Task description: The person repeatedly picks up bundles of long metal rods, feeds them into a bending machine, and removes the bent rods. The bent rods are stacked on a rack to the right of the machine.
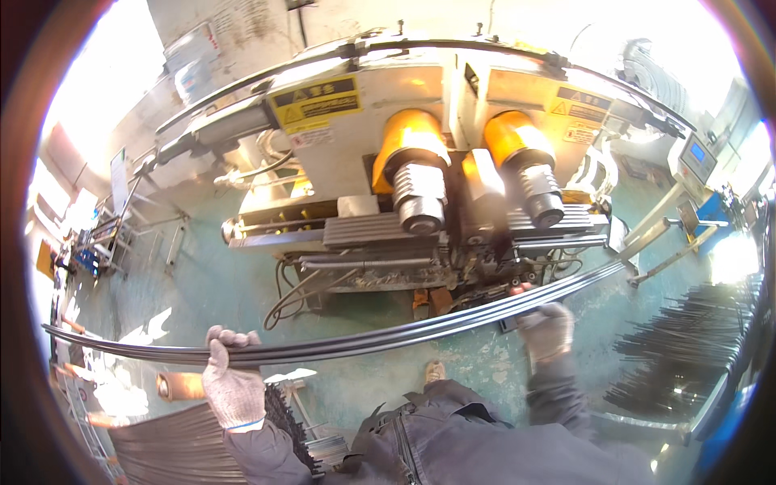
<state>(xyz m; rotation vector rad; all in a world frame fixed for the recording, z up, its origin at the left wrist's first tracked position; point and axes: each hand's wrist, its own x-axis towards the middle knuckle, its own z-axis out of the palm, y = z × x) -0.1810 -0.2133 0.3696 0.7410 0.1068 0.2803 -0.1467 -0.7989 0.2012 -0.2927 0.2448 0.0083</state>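
**Carefully now: armful of long rods, machine just ahead**

Nearest me, the worker, in a grey jacket [485,453], has both gloved hands up front, approx. waist ht. L hand [232,388]: fingers clamped round the long metal rods [380,336], thumb on the near side. R hand [546,330]: fingers curled round the same rods nr. their R end, tips showing beyond. Rods run crosswise above the floor [477,380], between body and machine [339,166].

Down L, a stack of dark bars [170,444]; off R, a loose heap of thin rods [687,343]. Further on, the machine w/ two orange covers [414,133] over ribbed spindles. Far R, control panel [697,158] on a post [655,230].

Risks, imo: a slack grip could let one rod slide lengthwise out of the bunch, gloves prob. slippery on smooth metal. Turning too quickly might swing the R ends into the post; they look nr. it, depth unclear. Long L overhang could dip if that hand eases.
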